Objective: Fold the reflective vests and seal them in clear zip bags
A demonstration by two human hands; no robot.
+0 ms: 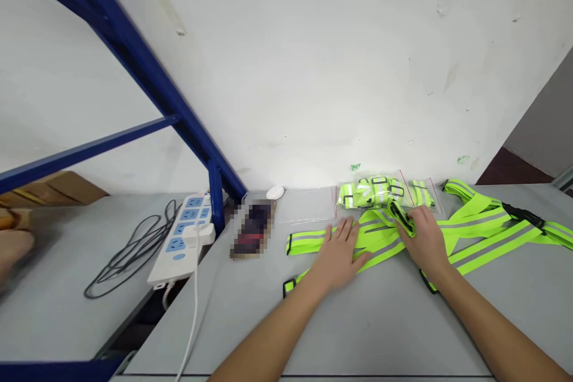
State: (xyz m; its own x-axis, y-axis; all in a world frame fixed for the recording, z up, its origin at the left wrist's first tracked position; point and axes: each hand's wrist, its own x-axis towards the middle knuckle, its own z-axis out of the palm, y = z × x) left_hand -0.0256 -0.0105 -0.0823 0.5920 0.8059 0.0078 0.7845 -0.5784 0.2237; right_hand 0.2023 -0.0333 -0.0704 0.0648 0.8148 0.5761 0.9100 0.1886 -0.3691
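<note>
"Reflective straps: where do we have them in the head view?"

"Spread over the grey table, on our side of the stuffed bag and reaching well out to its left and right. They are bright yellow-green with a grey stripe."

"And our left hand?"

"It lies flat, in front of the stuffed bag and a little to its left, fingers spread on the straps; it clasps nothing."

"What about our right hand?"

"We have it clenched on a folded strap end, pinched between thumb and fingers, just in front of the stuffed bag's right part."

"Any buckles?"

"A black buckle shows to the front left of the stuffed bag, and a black clip on the straps to its right."

"What else do we see around the stuffed bag?"

"More yellow-green strap inside it, a flat clear bag just to its left, then a white disc. Beyond that sits a flat thing, too pixelated for us to name. Well to the left of the stuffed bag we find a power strip with a white plug in it, a black cable and a blue frame. Behind the stuffed bag rises a white wall."
</note>
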